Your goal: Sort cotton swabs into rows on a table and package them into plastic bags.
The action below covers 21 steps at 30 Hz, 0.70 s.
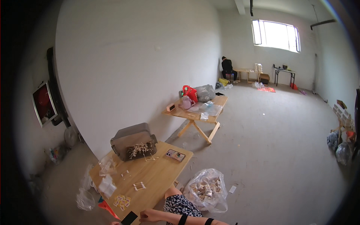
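At the lower edge my right hand is over the near corner of the wooden table, its fingers closed; whatever they hold is hidden. Just left of it is a flat dark rectangular thing. Only a sliver of my left hand shows beside that thing, its fingers out of sight. On the tabletop lie a pile of small yellow-and-white cards and a few cotton swabs next to each other. A grey translucent bin, tipped on its side, holds many loose cotton swabs.
A phone lies near the table's right edge, clear plastic bags at its left. On the floor to the right stands an open clear bag of small packs. Beyond is a second table with bags; a person sits far back.
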Each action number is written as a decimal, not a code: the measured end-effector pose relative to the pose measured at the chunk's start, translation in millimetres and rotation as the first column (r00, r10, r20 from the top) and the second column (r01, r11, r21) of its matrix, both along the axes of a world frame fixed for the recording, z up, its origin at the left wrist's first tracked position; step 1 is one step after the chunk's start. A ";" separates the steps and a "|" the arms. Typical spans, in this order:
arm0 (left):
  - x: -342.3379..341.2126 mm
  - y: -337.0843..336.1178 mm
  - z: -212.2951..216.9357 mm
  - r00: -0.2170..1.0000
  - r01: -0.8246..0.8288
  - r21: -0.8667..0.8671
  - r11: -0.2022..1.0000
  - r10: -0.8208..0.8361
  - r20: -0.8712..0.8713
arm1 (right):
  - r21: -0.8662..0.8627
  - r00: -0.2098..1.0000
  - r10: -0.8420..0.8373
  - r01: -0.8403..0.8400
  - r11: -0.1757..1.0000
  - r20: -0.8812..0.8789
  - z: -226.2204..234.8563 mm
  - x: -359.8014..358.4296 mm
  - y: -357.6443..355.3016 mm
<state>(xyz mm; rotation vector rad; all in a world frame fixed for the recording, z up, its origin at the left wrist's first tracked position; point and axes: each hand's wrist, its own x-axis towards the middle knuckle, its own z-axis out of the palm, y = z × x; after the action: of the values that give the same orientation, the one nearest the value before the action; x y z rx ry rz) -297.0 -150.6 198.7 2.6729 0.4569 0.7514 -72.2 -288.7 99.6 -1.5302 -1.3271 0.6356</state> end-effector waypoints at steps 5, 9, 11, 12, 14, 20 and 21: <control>8.5 -2.8 5.7 0.998 0.012 0.037 0.999 -0.010 -0.060 | -0.044 1.000 -0.018 0.017 0.999 -0.026 -4.2 0.9 -4.2; 9.0 9.5 -8.1 0.985 -0.036 0.047 0.998 0.043 -0.165 | -0.133 0.997 0.017 -0.026 0.991 -0.069 16.0 -4.7 -20.6; 8.1 28.5 -23.7 0.976 -0.033 -0.044 0.998 0.023 -0.216 | -0.081 1.000 0.006 -0.007 0.997 -0.021 3.8 0.3 -24.2; 2.2 35.4 -32.9 0.969 -0.044 -0.090 0.995 0.021 -0.247 | -0.029 0.999 -0.028 0.029 0.999 0.023 -6.5 1.3 -22.7; 5.0 27.0 -24.1 0.955 -0.108 0.081 0.991 0.127 -0.269 | -0.074 0.997 -0.065 0.067 0.995 0.030 -11.3 6.0 -27.1; -3.0 45.8 -43.6 0.951 -0.176 0.056 0.983 0.184 -0.248 | -0.140 0.999 -0.041 0.045 0.989 0.031 18.2 9.9 -47.0; -8.7 53.1 -52.3 0.945 -0.192 0.057 0.980 0.200 -0.260 | -0.129 1.000 -0.021 0.021 0.991 0.000 17.6 8.6 -47.3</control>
<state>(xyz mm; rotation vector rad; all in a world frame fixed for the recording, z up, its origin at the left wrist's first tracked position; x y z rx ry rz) -305.7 -97.5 146.4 2.7975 0.7948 0.4533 -63.6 -336.1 117.2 -1.6447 -1.2886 0.7205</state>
